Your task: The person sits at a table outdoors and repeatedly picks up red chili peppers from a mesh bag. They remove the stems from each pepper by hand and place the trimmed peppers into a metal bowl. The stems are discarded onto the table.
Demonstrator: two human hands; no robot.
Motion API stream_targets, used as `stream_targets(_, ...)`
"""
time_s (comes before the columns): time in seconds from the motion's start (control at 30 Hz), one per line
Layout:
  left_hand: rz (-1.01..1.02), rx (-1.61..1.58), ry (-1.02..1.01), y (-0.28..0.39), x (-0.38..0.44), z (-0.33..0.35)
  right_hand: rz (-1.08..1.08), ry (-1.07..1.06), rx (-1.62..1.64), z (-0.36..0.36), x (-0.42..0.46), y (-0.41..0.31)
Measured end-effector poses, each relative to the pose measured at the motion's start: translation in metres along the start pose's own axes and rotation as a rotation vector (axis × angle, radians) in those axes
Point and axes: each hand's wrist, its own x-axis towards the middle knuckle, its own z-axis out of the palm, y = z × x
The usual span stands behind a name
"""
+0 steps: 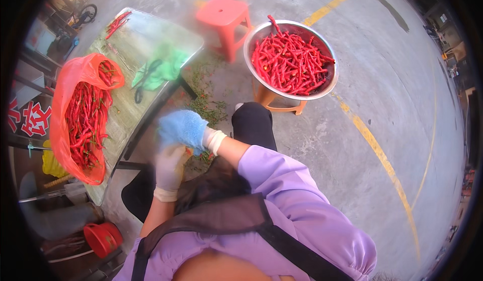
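My right hand (206,137), in a pale thin glove, is mostly covered by a blue cloth (183,128) that it holds; its fingers are hidden. Just below it, my left hand (169,168), also gloved, touches the cloth's lower edge. A small orange-red bit shows by its fingertips, too blurred to name. To the left, a red plastic bag (62,130) full of long red chillies (86,120) lies open on the table (126,130). Scissors with dark handles (139,92) rest on a green cloth (166,68). A metal colander (334,77) heaped with red chillies stands at the upper right.
The colander sits on an orange stool (281,107). A red plastic stool (222,13) stands beyond the table. Green stems (211,109) litter the floor between table and knees. A few chillies (117,24) lie at the table's far corner. A red bucket (102,239) is at the lower left.
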Motion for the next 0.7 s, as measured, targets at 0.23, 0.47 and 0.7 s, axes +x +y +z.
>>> stream_targets(0.23,0.020,0.115,0.011,-0.021,-0.010,-0.038,-0.357,0.012,-0.092,-0.001,-0.016,-0.030)
stream_targets(0.47,-0.034,0.238,0.080,0.009,-0.004,-0.024,0.041,-0.133,0.087,0.001,-0.017,-0.006)
stream_targets(0.7,-0.127,0.303,0.159,0.035,0.025,-0.048,-0.285,-0.270,-0.103,-0.016,-0.016,-0.017)
